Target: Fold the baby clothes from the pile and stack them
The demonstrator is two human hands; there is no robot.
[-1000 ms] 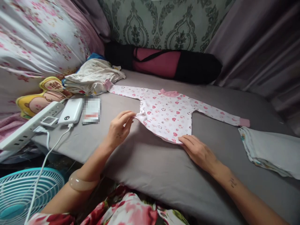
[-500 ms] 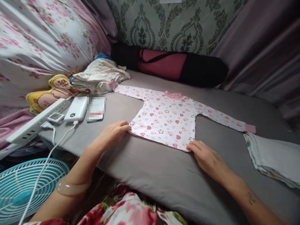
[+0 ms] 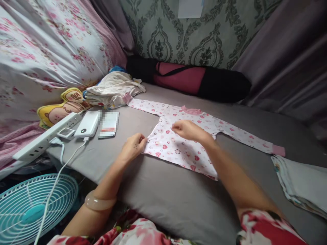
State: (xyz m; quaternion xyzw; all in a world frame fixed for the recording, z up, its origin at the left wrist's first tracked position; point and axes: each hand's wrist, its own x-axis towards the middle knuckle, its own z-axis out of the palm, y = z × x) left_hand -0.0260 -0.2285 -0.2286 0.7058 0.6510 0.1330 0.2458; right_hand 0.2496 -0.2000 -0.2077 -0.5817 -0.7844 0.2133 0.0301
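Observation:
A child's long-sleeved shirt (image 3: pixel 176 149), white with pink hearts and flowers, lies spread flat with its pink collar at the far side and both sleeves stretched out. My left hand (image 3: pixel 134 146) pinches the shirt's left side edge just above the hem corner. Over the shirt's chest hovers my right hand (image 3: pixel 189 131), its fingers curled together and nothing visible in them. Under my right forearm, part of the shirt's right side is hidden. The near right hem corner lies loose on the grey sheet (image 3: pixel 163 190).
A crumpled pile of clothes (image 3: pixel 114 88) touches the left cuff; folded white cloth (image 3: pixel 301 180) lies by the right cuff. At left are a power strip (image 3: pixel 48 136), a power bank (image 3: pixel 87 124), a pixelated item (image 3: pixel 108 125) and a blue fan (image 3: pixel 38 207). A long bag (image 3: pixel 178 78) lies behind.
My right hand has let go of the right hem corner and moved up and left over the shirt. My left hand stays at the left edge, slightly higher. The view has tilted up a little.

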